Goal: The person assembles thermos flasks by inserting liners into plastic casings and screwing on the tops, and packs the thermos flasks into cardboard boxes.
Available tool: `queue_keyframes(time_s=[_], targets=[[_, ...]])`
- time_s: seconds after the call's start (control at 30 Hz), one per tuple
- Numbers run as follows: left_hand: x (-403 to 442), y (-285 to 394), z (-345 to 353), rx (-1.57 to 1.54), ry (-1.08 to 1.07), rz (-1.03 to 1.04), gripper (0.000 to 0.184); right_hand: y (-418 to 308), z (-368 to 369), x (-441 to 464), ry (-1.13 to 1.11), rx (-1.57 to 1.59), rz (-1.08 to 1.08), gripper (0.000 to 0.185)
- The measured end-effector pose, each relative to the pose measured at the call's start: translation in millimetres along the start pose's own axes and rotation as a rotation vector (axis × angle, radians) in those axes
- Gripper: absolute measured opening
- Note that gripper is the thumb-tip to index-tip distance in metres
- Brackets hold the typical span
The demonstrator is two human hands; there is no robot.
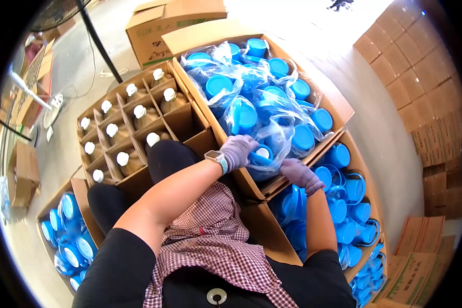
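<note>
My left hand (237, 152), in a grey glove and with a watch at its wrist, is closed at a clear plastic bag (274, 132). Its fingertips are beside a blue ring-shaped part (261, 160) with a white cap (263, 152) showing inside. My right hand (301, 176), gloved the same way, pinches the bag's near right side by the carton edge. The bag covers several blue-lidded containers (246, 117) in an open carton (214, 121). How far the fingers reach under the film is hidden.
To the left stands a divided carton (161, 127) of brown bottles with white caps. More blue containers (346, 229) fill a carton at right, and others (73, 241) lie in one at lower left. Stacked cartons (421, 66) line the right; a black pole (100, 43) stands behind.
</note>
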State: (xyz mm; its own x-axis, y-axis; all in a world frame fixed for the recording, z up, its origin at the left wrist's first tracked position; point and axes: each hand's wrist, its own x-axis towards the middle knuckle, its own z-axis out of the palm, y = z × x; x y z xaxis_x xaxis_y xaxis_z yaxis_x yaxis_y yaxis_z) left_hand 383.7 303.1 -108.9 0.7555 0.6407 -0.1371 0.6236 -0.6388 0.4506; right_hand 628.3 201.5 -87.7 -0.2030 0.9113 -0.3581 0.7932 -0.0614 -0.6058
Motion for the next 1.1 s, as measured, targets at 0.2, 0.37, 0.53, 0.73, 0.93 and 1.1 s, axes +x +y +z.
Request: queue_keyframes(time_s=[0.2,0.37,0.53,0.73,0.93,1.1], targets=[[-32,19,-5,-0.171,-0.089,0.232,0.05,-75,-51,15,0.261,-0.678,-0.137,0.022],[-94,18,-18,-0.313,0.141,0.433,0.046,-73,-44,158,0.111,-0.698,-0.049,0.032],[-203,-8,-52,-0.439,0.272,0.247,0.042,-115,-17,176,0.196,-0.742,0.067,0.094],[-311,-28,-78,-0.497,0.544,-0.244,0.04,-133,3,185,0.309,-1.18,-0.095,0.097],[-381,-55,-59,-0.658,0.897,-0.436,0.039,-114,3,197,0.188,-0.622,0.013,0.095],[-434,-66,-46,-0.732,1.042,-0.503,0.04,-91,-19,165,0.625,0.108,-0.214,0.091]])
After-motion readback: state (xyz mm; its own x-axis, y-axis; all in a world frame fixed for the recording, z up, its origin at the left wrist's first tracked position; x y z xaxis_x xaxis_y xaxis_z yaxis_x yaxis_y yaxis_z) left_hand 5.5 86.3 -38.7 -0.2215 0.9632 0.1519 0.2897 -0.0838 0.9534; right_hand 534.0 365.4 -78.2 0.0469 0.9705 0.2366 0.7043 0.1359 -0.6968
